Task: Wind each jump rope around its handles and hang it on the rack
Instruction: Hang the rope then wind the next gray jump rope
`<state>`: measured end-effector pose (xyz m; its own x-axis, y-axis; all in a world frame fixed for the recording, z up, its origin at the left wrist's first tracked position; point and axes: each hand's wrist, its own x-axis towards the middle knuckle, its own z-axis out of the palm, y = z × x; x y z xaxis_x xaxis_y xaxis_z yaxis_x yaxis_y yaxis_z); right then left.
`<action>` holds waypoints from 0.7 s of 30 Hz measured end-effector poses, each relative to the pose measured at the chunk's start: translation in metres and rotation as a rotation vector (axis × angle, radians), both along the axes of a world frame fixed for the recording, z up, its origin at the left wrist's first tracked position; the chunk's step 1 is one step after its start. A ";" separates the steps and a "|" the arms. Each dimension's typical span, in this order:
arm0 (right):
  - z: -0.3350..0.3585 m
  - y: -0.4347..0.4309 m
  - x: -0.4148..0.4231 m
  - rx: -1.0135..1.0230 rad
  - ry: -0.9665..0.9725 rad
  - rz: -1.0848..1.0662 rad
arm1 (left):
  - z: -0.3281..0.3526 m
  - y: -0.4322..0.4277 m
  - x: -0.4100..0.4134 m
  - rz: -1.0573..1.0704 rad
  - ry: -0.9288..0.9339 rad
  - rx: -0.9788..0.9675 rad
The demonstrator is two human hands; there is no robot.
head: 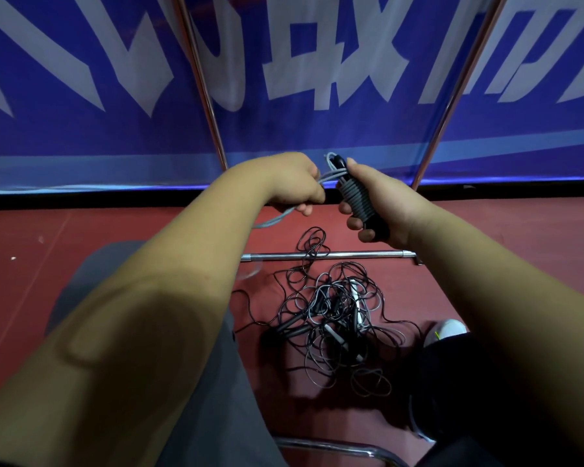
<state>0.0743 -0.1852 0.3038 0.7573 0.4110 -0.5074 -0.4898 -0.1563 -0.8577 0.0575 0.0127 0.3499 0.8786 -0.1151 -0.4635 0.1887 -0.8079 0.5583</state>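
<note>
My right hand (378, 203) grips a pair of black handles (359, 200) wrapped in several turns of grey rope. My left hand (294, 183) pinches the loose grey rope (273, 220) just left of the handles, and its tail hangs down to the left. On the red floor below lies a tangled pile of jump ropes (334, 318), black and grey, with several handles in it. Two metal uprights of the rack (203, 82) rise at the back, and its base bar (331, 255) lies across the floor.
A blue banner (81, 136) with white characters fills the background behind the rack. My grey trouser leg (216, 382) is at the lower middle. A white shoe (447, 330) stands right of the pile. A chrome tube (334, 448) curves along the bottom edge.
</note>
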 end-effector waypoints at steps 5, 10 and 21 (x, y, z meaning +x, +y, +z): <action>-0.002 -0.003 0.002 0.020 0.052 -0.069 | 0.006 0.003 0.001 0.034 -0.090 -0.262; 0.001 -0.007 0.003 0.050 0.107 -0.107 | 0.005 0.010 0.003 -0.027 -0.078 -0.414; 0.011 -0.009 0.003 0.180 0.159 -0.064 | 0.004 0.022 0.004 -0.076 -0.120 -0.053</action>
